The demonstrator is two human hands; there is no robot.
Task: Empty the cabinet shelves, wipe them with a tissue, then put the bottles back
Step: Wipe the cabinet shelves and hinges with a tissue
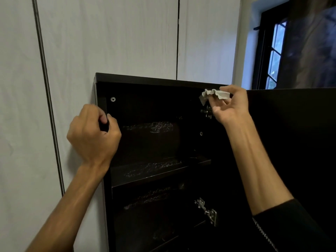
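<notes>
A dark wall cabinet (145, 79) stands open in front of me, its shelves bare; no bottles are in view. The upper shelf (154, 171) shows streaky smear marks, and so does the shelf below (156, 199). My left hand (94, 135) is closed around the cabinet's left front edge. My right hand (231, 106) is up at the top right corner inside the cabinet, pinching a crumpled white tissue (212, 95) just above the upper hinge (207, 111).
The open cabinet door (291, 135) stands to the right, behind my right forearm. A lower metal hinge (209, 211) juts out at the right side. Pale wall panels (109, 37) surround the cabinet; a dark-framed window (272, 55) is at the upper right.
</notes>
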